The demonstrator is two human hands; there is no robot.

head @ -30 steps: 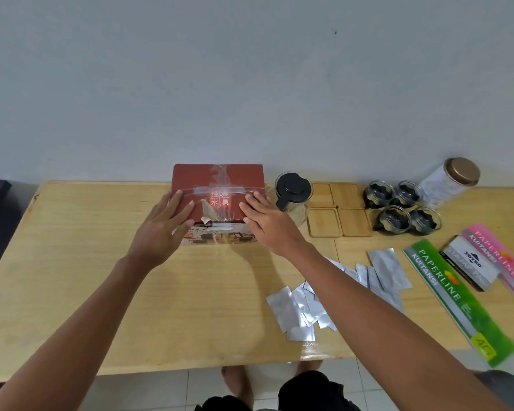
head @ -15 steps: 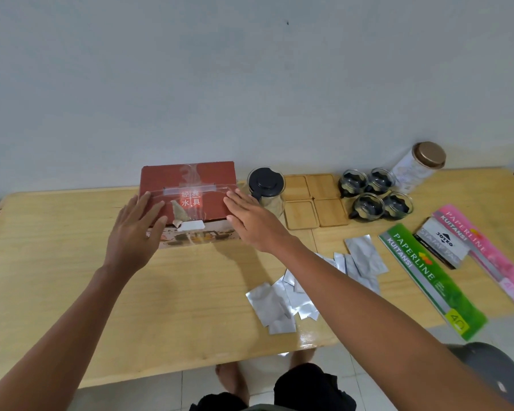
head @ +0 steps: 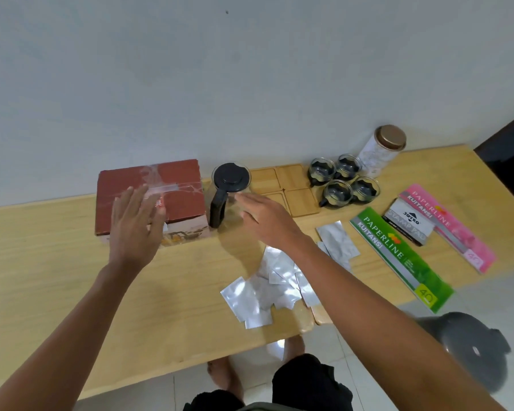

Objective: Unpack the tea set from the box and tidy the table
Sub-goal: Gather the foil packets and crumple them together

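While the box (head: pixel 150 200) sits taped at the table's (head: pixel 42 262) back, teapot (head: pixel 230 192) and cups (head: pixel 343 185) stand out; both hands, left hand (head: pixel 134 229) and right hand (head: pixel 267 218), hover spread, empty; foil packets (head: pixel 267 292) remain scattered.

A green PAPERLINE receipt book (head: pixel 401 258) is laid slantwise near the table edge, a pink one (head: pixel 448 228) is set further right, and a JOYKO stamp pad box (head: pixel 407 225) is tucked between them, partly on the pink one.
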